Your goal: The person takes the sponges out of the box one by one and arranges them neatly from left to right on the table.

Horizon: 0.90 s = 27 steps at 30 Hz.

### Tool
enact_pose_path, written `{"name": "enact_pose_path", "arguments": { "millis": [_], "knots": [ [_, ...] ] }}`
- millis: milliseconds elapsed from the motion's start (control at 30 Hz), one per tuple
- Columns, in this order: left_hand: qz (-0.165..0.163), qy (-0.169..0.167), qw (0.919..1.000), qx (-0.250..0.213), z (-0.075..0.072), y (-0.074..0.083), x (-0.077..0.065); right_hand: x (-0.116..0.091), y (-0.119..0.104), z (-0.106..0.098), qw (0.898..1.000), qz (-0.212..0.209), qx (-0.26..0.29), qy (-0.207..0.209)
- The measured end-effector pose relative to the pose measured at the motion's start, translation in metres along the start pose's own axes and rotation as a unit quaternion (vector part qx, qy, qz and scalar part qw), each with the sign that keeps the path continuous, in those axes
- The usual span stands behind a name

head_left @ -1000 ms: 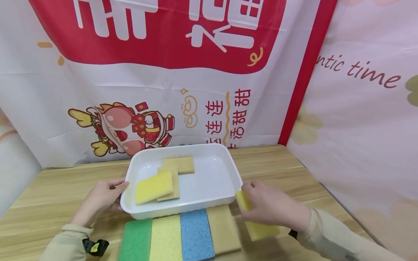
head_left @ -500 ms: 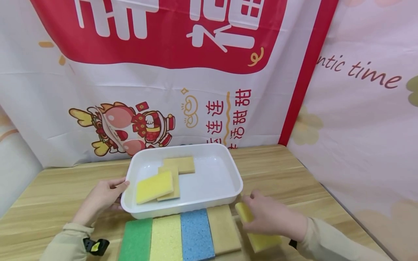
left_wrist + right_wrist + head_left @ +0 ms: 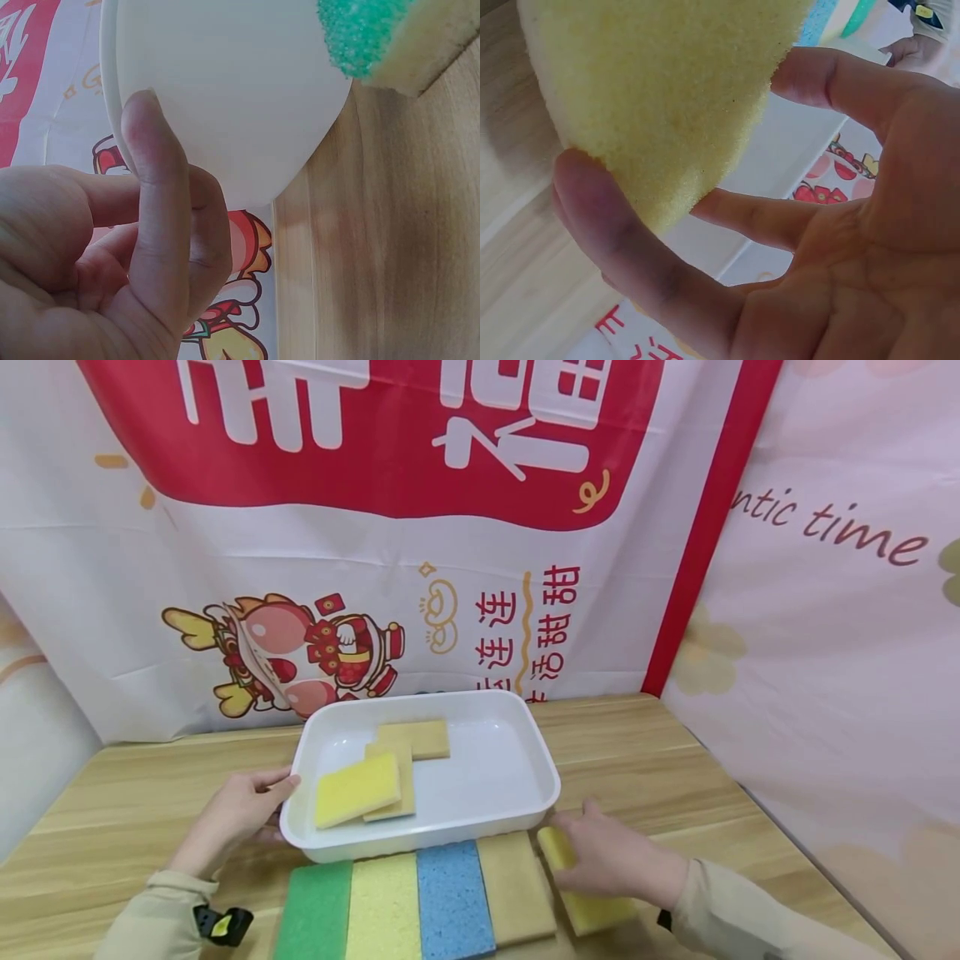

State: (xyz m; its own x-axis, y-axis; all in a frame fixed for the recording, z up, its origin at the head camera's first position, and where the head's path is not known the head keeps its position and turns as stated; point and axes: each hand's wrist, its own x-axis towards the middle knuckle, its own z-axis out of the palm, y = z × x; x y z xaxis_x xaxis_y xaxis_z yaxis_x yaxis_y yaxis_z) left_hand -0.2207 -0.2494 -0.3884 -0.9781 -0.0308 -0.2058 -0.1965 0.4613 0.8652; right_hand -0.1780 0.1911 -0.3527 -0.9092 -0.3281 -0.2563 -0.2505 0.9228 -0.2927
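My right hand (image 3: 611, 860) pinches a yellow sponge (image 3: 588, 902) by its edges, right of a row of sponges on the table. In the right wrist view that sponge (image 3: 660, 97) sits between the thumb and fingers. At the left end of a white tray (image 3: 480, 835), my left hand (image 3: 243, 810) holds its side. The left wrist view shows fingers (image 3: 157, 150) of that hand against the tray's wall. Inside the tray lie another yellow sponge (image 3: 356, 789) and two tan ones, partly overlapping.
In front of the tray lie a green sponge (image 3: 318, 902), a pale yellow sponge (image 3: 384, 906), a blue sponge (image 3: 453, 897) and a tan sponge (image 3: 516, 889), side by side. A printed cloth (image 3: 360, 547) hangs behind the wooden table (image 3: 630, 735).
My right hand has shifted slightly down and left with the yellow sponge, bringing it lower beside the tan one. The left hand stays at the tray.
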Motion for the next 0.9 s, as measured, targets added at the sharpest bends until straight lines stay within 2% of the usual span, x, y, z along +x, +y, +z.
{"name": "enact_pose_path", "arguments": {
  "millis": [233, 633, 900],
  "knots": [
    [0.006, 0.001, 1.0000, 0.004, 0.000, 0.000, -0.001, 0.005, 0.004, 0.002, 1.000, -0.016, 0.001, 0.005],
    [-0.004, 0.002, 0.9999, 0.011, 0.000, 0.003, -0.002, 0.011, 0.007, 0.007, 0.999, -0.029, -0.022, 0.034],
    [-0.003, 0.005, 0.9999, 0.013, 0.000, 0.002, -0.002, 0.014, 0.008, 0.009, 0.999, -0.038, -0.017, 0.033]
  ]
}}
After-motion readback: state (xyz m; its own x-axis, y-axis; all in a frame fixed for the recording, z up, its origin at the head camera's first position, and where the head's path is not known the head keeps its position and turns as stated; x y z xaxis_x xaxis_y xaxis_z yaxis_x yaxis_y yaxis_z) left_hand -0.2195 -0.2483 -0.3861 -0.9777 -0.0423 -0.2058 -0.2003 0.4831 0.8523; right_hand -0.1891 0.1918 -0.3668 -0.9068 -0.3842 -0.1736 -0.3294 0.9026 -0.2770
